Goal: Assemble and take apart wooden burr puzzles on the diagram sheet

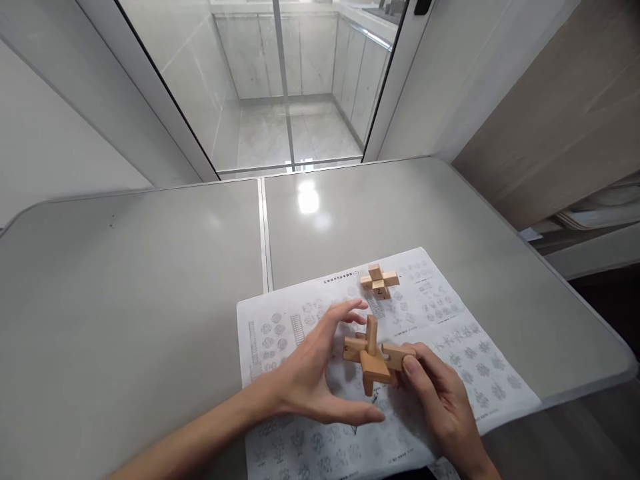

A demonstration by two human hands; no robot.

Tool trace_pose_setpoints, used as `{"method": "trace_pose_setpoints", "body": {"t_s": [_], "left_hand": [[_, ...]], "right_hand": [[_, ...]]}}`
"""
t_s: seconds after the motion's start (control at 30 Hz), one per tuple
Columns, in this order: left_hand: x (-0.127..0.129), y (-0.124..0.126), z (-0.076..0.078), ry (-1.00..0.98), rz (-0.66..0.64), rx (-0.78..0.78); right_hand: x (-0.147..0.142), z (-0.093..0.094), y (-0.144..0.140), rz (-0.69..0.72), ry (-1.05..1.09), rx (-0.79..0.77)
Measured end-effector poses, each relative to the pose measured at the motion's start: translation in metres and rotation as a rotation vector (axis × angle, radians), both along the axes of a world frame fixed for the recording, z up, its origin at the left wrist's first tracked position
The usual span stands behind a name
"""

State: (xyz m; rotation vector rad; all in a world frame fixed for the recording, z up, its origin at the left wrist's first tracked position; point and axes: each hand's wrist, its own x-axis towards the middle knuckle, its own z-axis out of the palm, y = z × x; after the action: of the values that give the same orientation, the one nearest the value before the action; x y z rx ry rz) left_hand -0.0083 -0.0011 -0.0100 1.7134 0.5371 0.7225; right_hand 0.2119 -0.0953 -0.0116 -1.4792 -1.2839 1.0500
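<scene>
The right grip (440, 399) pinches a notched wooden bar (399, 355); just left of it, the wooden assembly (374, 367) sits between the left grip's (315, 367) wide-spread thumb and fingers.

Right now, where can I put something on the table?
Left of the table seam, beyond the left forearm; or between the paper sheet and glass door. The sheet's crowded: left hand, right hand, held wooden pieces, wooden cross.
</scene>
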Motion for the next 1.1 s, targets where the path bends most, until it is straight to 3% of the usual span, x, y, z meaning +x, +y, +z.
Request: {"method": "trace_pose_setpoints", "body": {"t_s": [0.2, 0.47, 0.77, 0.93, 1.1], "left_hand": [[0.000, 0.003, 0.008, 0.059, 0.006, -0.070], [0.002, 0.005, 0.038, 0.205, 0.074, -0.110], [-0.015, -0.019, 0.060, 0.083, 0.263, -0.213], [-0.031, -0.033, 0.061, 0.070, 0.308, -0.245], [-0.041, -0.040, 0.053, -0.045, 0.253, -0.275]], "right_hand": [[-0.003, 0.000, -0.003, 0.022, -0.007, 0.085], [-0.006, 0.015, -0.004, -0.043, -0.006, 0.109], [-0.001, 0.033, 0.012, 0.285, -0.234, 0.323], [-0.010, 0.045, 0.018, 0.386, -0.341, 0.444], [-0.017, 0.049, 0.019, 0.542, -0.365, 0.414]]}}
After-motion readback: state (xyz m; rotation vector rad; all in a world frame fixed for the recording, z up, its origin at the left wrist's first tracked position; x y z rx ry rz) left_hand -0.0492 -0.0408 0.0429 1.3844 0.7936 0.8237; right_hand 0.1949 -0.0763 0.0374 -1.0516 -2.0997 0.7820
